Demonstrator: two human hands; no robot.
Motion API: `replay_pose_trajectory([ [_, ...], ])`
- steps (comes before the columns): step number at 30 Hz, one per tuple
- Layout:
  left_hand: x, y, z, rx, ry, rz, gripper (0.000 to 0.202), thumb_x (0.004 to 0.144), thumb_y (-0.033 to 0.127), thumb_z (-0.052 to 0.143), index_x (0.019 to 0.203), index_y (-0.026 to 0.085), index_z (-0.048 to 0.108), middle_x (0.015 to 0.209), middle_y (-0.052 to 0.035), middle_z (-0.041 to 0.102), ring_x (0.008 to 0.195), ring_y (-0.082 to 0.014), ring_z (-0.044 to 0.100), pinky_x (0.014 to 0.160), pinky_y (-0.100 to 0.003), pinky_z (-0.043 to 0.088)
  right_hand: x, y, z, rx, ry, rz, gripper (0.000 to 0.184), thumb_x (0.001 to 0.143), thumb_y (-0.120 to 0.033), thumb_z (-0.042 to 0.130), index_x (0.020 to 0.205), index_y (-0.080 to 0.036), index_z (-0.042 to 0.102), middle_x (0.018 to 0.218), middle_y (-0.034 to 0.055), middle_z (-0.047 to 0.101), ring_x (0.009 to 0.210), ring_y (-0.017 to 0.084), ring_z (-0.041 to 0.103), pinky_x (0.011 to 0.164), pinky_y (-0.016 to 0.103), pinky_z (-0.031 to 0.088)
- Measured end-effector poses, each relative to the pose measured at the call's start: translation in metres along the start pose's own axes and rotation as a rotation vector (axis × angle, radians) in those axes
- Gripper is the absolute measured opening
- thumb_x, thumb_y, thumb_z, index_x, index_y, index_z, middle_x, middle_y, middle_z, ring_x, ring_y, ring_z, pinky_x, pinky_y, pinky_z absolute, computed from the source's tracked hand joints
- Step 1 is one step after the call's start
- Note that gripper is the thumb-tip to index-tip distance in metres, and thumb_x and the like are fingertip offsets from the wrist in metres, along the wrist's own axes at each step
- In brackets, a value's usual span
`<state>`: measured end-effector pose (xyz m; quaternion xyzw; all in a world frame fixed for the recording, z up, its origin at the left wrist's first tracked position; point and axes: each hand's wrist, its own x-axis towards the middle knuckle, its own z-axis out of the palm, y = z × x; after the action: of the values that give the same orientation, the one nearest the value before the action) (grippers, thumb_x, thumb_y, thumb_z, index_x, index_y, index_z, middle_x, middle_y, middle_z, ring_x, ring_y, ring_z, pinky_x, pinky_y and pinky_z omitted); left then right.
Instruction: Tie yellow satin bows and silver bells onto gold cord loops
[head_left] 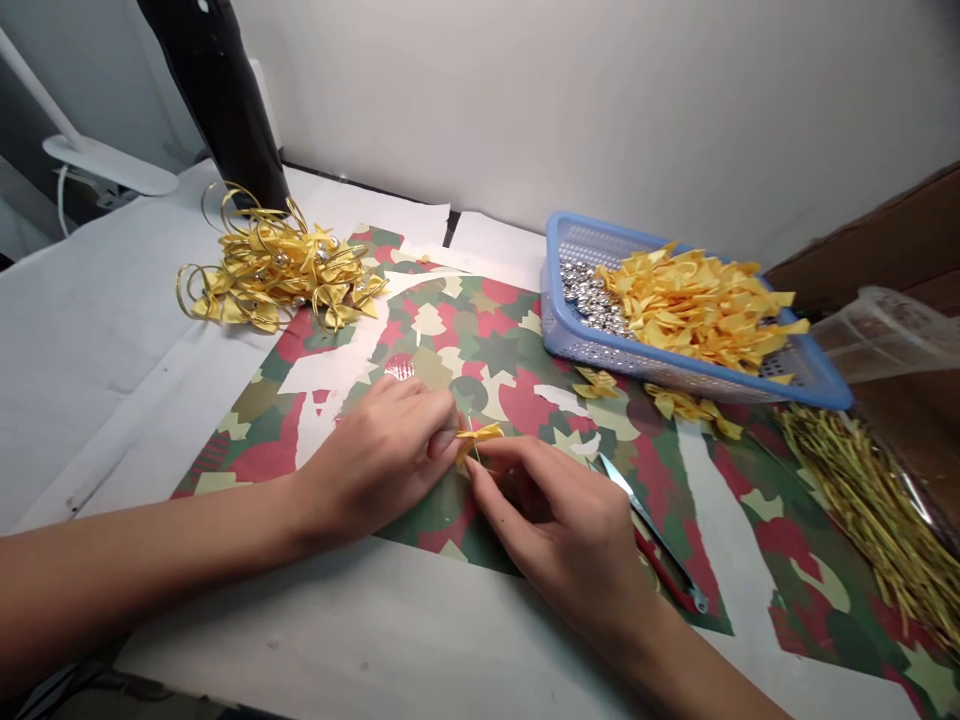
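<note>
A small yellow ribbon bow [487, 432] is between my two hands, above the patterned paper. My left hand [390, 440] is closed, its thumb and forefinger pinching the bow's left side. From the right, my right hand [559, 510] pinches at the bow's lower edge with thumb and forefinger. A thin pale strand crosses the bow's middle and runs down to these fingertips; whether it is wire or thread I cannot tell. Scissors [626, 490] with red handles lie beside my right hand, partly hidden by it.
A blue basket [551, 290] holds yellow bows [697, 300] and silver bells [592, 295]. Loose bows [686, 408] lie before it. Gold wire pieces with bows [277, 265] are heaped back left, near a black post [225, 100]. Thin golden ties [870, 510] lie at right.
</note>
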<state>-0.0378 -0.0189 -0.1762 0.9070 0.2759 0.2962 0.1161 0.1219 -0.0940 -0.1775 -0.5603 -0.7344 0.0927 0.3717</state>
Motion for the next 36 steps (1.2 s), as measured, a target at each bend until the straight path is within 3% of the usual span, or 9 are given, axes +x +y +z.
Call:
replay_pose_trajectory([
  [6, -0.001, -0.001, -0.004, -0.069, 0.023, -0.02, 0.03, 0.084, 0.007, 0.046, 0.066, 0.022, 0.029, 0.066, 0.0023, 0.061, 0.066, -0.0145, 0.061, 0.065, -0.028, 0.042, 0.001, 0.003, -0.006, 0.092, -0.019, -0.043, 0.011, 0.085, -0.011, 0.055, 0.086, -0.019, 0.063, 0.072, 0.001, 0.07, 0.06, 0.014, 0.061, 0.056, 0.025, 0.049],
  [11, -0.003, -0.001, -0.006, -0.098, 0.05, 0.053, 0.028, 0.085, 0.005, 0.045, 0.067, 0.022, 0.032, 0.072, -0.0003, 0.067, 0.064, -0.013, 0.058, 0.063, -0.027, 0.044, -0.001, 0.004, -0.003, 0.122, -0.006, -0.007, 0.01, 0.085, -0.011, 0.058, 0.078, -0.019, 0.061, 0.067, -0.0008, 0.066, 0.056, 0.012, 0.058, 0.053, 0.023, 0.046],
  [15, -0.004, 0.001, -0.009, -0.124, 0.079, 0.099, 0.028, 0.084, 0.004, 0.047, 0.066, 0.022, 0.034, 0.075, -0.0012, 0.07, 0.062, -0.0122, 0.053, 0.064, -0.026, 0.045, 0.001, 0.007, -0.001, 0.212, 0.081, 0.166, 0.016, 0.081, -0.02, 0.065, 0.072, -0.021, 0.051, 0.057, -0.0064, 0.05, 0.043, 0.008, 0.042, 0.041, 0.02, 0.036],
  [17, -0.003, 0.002, -0.01, -0.15, 0.107, 0.101, 0.03, 0.083, 0.003, 0.049, 0.065, 0.022, 0.033, 0.076, -0.0006, 0.071, 0.062, -0.0118, 0.053, 0.065, -0.026, 0.045, 0.005, 0.008, -0.003, 0.357, 0.096, 0.294, 0.018, 0.079, -0.03, 0.066, 0.077, -0.021, 0.051, 0.059, -0.006, 0.05, 0.044, 0.009, 0.041, 0.04, 0.02, 0.036],
  [20, -0.002, 0.001, -0.01, -0.176, 0.173, 0.121, 0.031, 0.082, 0.003, 0.052, 0.064, 0.021, 0.034, 0.075, 0.0007, 0.071, 0.063, -0.0116, 0.053, 0.064, -0.025, 0.046, 0.013, 0.01, -0.01, 0.605, -0.008, 0.435, 0.024, 0.082, -0.044, 0.058, 0.084, -0.019, 0.06, 0.07, 0.0001, 0.06, 0.055, 0.012, 0.052, 0.049, 0.022, 0.044],
  [23, -0.002, 0.0, -0.009, -0.175, 0.203, 0.171, 0.03, 0.082, 0.004, 0.054, 0.064, 0.021, 0.037, 0.073, 0.0012, 0.071, 0.061, -0.0109, 0.054, 0.064, -0.024, 0.046, 0.017, 0.012, -0.014, 0.731, -0.175, 0.538, 0.029, 0.08, -0.048, 0.059, 0.079, -0.02, 0.067, 0.078, 0.0028, 0.065, 0.072, 0.016, 0.058, 0.063, 0.025, 0.047],
  [26, -0.004, -0.001, -0.007, -0.201, 0.168, 0.159, 0.028, 0.082, 0.005, 0.054, 0.064, 0.02, 0.04, 0.074, -0.0005, 0.07, 0.063, -0.0109, 0.055, 0.06, -0.021, 0.047, 0.017, 0.013, -0.012, 0.825, -0.231, 0.569, 0.026, 0.075, -0.047, 0.067, 0.074, -0.02, 0.066, 0.076, 0.0011, 0.063, 0.071, 0.015, 0.056, 0.062, 0.025, 0.044],
  [30, -0.007, -0.004, -0.006, -0.255, 0.082, 0.115, 0.023, 0.083, 0.005, 0.052, 0.066, 0.019, 0.044, 0.074, -0.003, 0.067, 0.066, -0.0121, 0.057, 0.056, -0.02, 0.047, 0.015, 0.011, -0.008, 0.89, -0.212, 0.585, 0.027, 0.072, -0.046, 0.071, 0.07, -0.02, 0.064, 0.068, -0.0015, 0.058, 0.065, 0.013, 0.052, 0.059, 0.024, 0.041],
  [36, -0.006, 0.001, -0.009, -0.237, 0.076, 0.233, 0.025, 0.082, 0.0, 0.043, 0.067, 0.019, 0.044, 0.068, -0.0017, 0.064, 0.061, -0.0117, 0.052, 0.055, -0.019, 0.045, 0.014, 0.007, -0.006, 0.944, -0.107, 0.586, 0.028, 0.071, -0.047, 0.072, 0.07, -0.019, 0.066, 0.073, 0.0005, 0.064, 0.071, 0.014, 0.057, 0.068, 0.025, 0.045],
])
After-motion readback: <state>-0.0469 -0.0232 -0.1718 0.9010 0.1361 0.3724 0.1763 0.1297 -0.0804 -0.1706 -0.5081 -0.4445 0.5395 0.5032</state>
